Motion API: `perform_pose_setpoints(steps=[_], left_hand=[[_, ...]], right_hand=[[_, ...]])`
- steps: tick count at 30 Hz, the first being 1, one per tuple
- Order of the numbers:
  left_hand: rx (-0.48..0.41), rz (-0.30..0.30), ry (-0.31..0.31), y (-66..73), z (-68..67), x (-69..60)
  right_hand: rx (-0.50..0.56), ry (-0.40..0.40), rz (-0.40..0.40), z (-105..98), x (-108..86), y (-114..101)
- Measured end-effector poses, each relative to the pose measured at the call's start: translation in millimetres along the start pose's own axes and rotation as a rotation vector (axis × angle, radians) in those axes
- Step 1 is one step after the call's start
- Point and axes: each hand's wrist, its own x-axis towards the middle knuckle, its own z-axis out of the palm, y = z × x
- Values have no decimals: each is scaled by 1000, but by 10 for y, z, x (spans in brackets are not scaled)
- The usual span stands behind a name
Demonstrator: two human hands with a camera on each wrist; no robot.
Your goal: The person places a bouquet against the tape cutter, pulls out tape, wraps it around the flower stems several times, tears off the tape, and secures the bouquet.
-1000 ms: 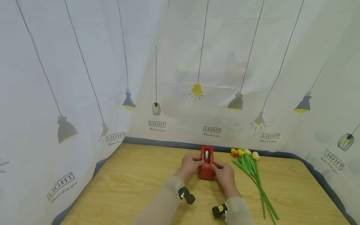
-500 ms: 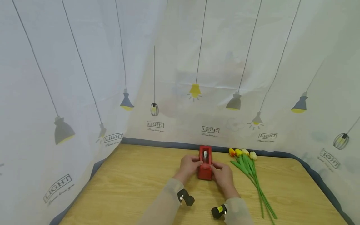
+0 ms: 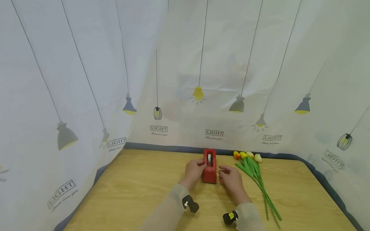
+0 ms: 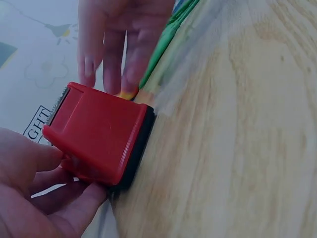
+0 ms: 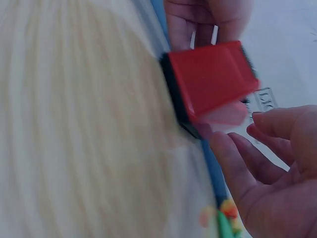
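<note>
A red tape dispenser (image 3: pixel 209 175) with a black base stands near the table's back edge in the head view. The left hand (image 3: pixel 193 173) holds its left side, thumb on top near the rim; in the left wrist view the left hand's (image 4: pixel 44 193) fingers touch the dispenser's (image 4: pixel 99 134) side. Just right of the dispenser is the right hand (image 3: pixel 232 180), apart from it, fingers loosely bent and holding nothing. The right wrist view shows a gap between the right hand (image 5: pixel 277 163) and most of the dispenser (image 5: pixel 213 77); its serrated cutter faces the curtain.
Several artificial tulips (image 3: pixel 254 166) with green stems lie on the wooden table (image 3: pixel 138 189), right of the right hand. A pale curtain (image 3: pixel 185 64) printed with lamps hangs behind and beside the table, its dark blue hem (image 3: pixel 167 148) along the back edge.
The right hand has let go of the dispenser and moved slightly to the right. The left hand stays on it. The head view has shifted a little.
</note>
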Motion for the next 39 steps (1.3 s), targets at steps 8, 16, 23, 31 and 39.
perform_pose_setpoints(steps=[8,16,23,31,39], left_hand=[[40,32,75,195,-162,-138],[-107,416,231,651,-120,-280],[36,552,-57,900,412,-471],[516,425,-227,1025,1047,-526],[908,591,-368,1036,1492,-500]], right_hand=[[-300,135,-155,-583,-351,-145],[-476,277,-83,-1288,-423,145],[-519,129,102,-1675,-336,480],[-533,-76,168,-1723,-235,566],[-566,-104,199,-1735,-333,526]])
